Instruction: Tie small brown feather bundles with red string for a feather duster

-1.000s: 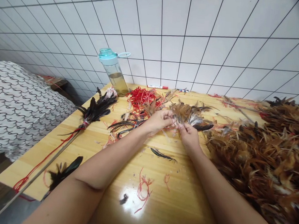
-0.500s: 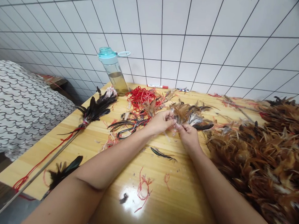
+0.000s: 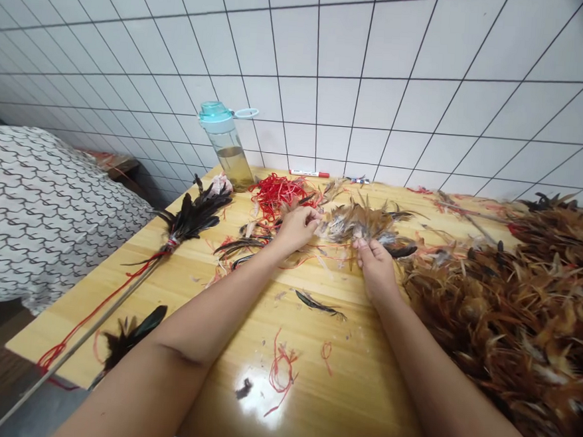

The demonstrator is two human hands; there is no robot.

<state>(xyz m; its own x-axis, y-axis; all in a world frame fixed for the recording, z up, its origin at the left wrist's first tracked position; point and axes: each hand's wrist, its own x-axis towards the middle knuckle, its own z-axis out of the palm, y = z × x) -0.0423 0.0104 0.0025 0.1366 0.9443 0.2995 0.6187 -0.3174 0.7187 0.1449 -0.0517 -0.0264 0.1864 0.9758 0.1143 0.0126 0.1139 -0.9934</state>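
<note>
My left hand (image 3: 297, 228) is closed in a pinch beside the red string pile; whatever lies between its fingertips is too small to make out. To the right, my right hand (image 3: 375, 263) pinches brown feathers by their pale base, at the near edge of a loose heap of brown and grey feathers (image 3: 366, 218). Under my left forearm, a partly hidden pair of scissors (image 3: 243, 260) lies near dark feathers. The tangle of red string (image 3: 278, 194) sits just behind my left hand.
At the left, a stick (image 3: 89, 321) tipped with black feathers (image 3: 194, 215) crosses the wooden table (image 3: 339, 395). A water bottle (image 3: 233, 158) stands by the tiled wall, near a red marker (image 3: 309, 174). Brown feathers (image 3: 509, 313) are heaped at the right.
My hands were together at the feathers and are now apart. The left has drawn away to the left, while the right has shifted slightly right and down.
</note>
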